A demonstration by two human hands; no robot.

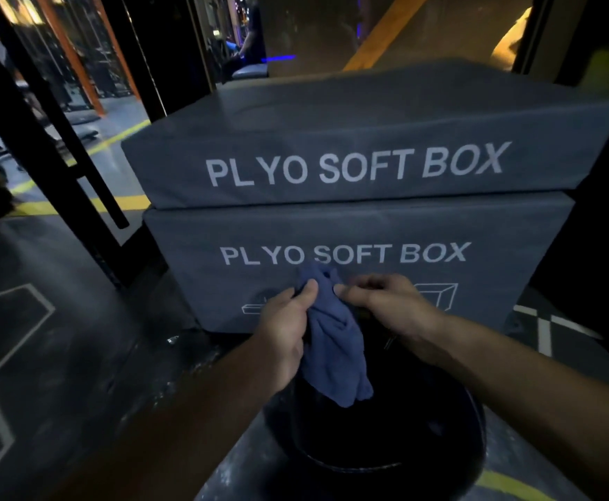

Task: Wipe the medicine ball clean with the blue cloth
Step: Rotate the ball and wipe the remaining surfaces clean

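1. I logged both hands raised in front of the lower plyo soft box [350, 283], over a dark round medicine ball [404, 410] sitting on the floor [60, 356] below them.
2. Left hand [285, 334]: fingers curled round the bunched blue cloth [335, 341], thumb pressed on its upper part.
3. Right hand [386, 301]: fingertips pinched the cloth's top edge just beside the left thumb. Both hands were therefore gripping the cloth; neither touched the ball.
4. Cloth position: held up between the hands, its long axis roughly vertical, the loose end hanging down in front of the ball's upper surface. I could not tell whether the tip touched the ball.
5. Ball: too dark to read any seam or marking, so no facing noted; being round, it has no long axis.
6. Judged stage: cloth being arranged, wiping not yet begun.
7. Risk: a crumpled wad would give a small contact patch and leave streaks.
8. Risk: with no hand steadying it, the ball could roll away under the first stroke, toward the box or out of view.
9. Risk: poor light may hide missed patches.
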